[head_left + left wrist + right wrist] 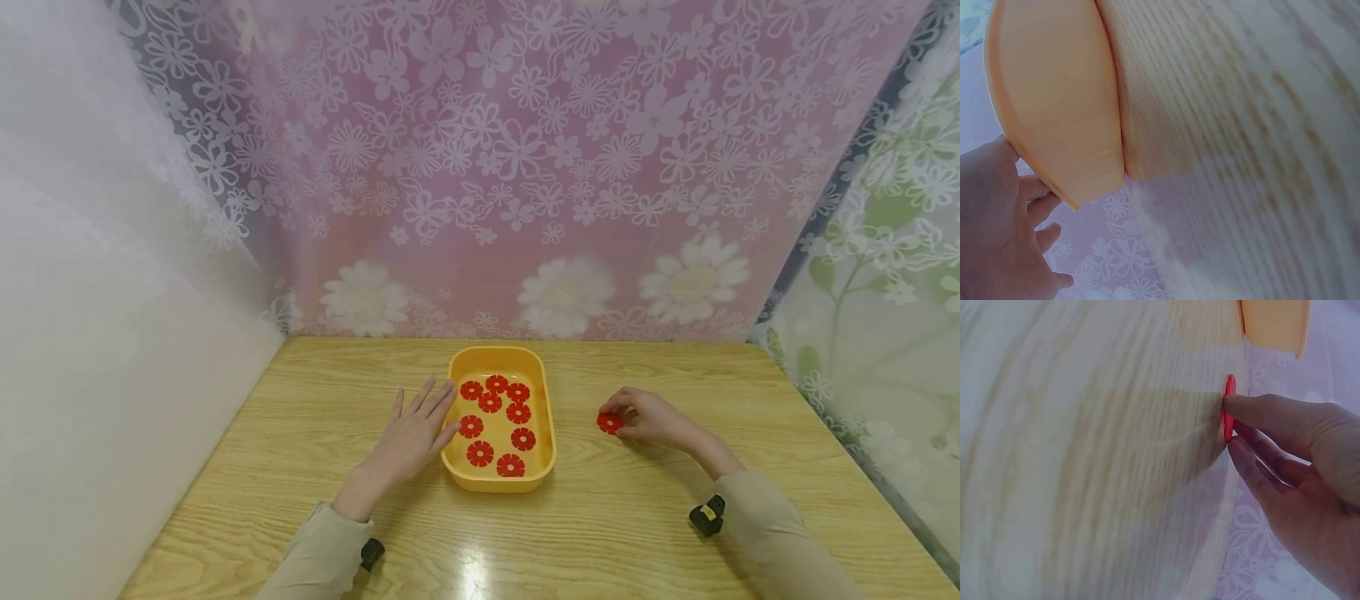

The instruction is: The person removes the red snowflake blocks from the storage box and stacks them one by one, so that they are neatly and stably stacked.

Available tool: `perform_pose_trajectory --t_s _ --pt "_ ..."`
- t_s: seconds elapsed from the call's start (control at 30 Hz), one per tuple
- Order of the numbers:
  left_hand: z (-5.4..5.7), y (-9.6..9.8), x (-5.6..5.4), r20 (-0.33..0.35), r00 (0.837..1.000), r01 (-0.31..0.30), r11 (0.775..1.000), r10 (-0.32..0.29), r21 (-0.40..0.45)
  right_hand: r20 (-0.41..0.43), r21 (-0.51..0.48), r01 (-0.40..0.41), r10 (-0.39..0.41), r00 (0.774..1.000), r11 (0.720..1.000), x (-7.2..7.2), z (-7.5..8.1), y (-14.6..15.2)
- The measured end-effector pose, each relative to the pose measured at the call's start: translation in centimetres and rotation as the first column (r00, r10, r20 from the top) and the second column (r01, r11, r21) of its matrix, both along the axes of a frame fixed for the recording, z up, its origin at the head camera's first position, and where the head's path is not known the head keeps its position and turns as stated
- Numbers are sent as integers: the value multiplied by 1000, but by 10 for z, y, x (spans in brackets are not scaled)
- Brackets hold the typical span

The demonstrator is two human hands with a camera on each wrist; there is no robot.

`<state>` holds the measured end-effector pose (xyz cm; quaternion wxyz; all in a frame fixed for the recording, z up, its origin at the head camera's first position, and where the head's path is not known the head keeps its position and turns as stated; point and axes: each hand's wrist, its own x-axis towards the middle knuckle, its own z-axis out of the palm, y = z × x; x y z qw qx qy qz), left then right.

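Observation:
A yellow-orange rectangular tub [498, 485] stands mid-table in the head view, with several red notched discs [480, 454] lying spread over its floor. My left hand [407, 435] rests at the tub's left rim, fingers spread. The left wrist view has the thumb and fingertips [1049, 203] right along the rim of the tub [1063, 94]. To the right of the tub, my right hand [654, 421] pinches a single red notched disc [609, 424] by its edges. Seen edge-on in the right wrist view, this disc [1230, 387] sits low at the tabletop between thumb and fingers.
The wood-grain table [480, 533] reaches back to a pink flowered curtain [525, 208]. A white wall [135, 292] borders it on the left, and a pale leaf-patterned sheet [877, 350] on the right. Dark devices [707, 515] are strapped at both wrists.

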<state>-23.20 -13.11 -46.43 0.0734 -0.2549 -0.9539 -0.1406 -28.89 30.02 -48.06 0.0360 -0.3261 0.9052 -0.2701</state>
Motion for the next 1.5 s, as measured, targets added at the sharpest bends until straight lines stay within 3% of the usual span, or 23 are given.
perform_pose_trajectory --t_s 0.13,0.37,0.67,1.07,1.3,1.5 --pt "-1 0 0 -13 1000 13 1000 -13 17 12 -61 34 -34 999 998 5 4 -1" --pt "-3 0 -1 -22 1000 17 999 -17 31 -15 -149 195 -199 980 970 16 7 -1" --pt "-3 0 -2 -9 1000 0 1000 0 -2 6 -271 231 -238 971 934 24 6 -2" --pt "0 0 0 5 1000 -2 1000 2 -6 57 -394 215 -210 976 893 33 22 -31" --pt "-1 0 0 -10 1000 10 1000 -10 5 39 -398 160 -157 987 903 27 27 -59" --pt "-3 0 -2 -2 1000 -9 1000 9 -16 -19 -358 94 -108 994 929 24 35 -90"
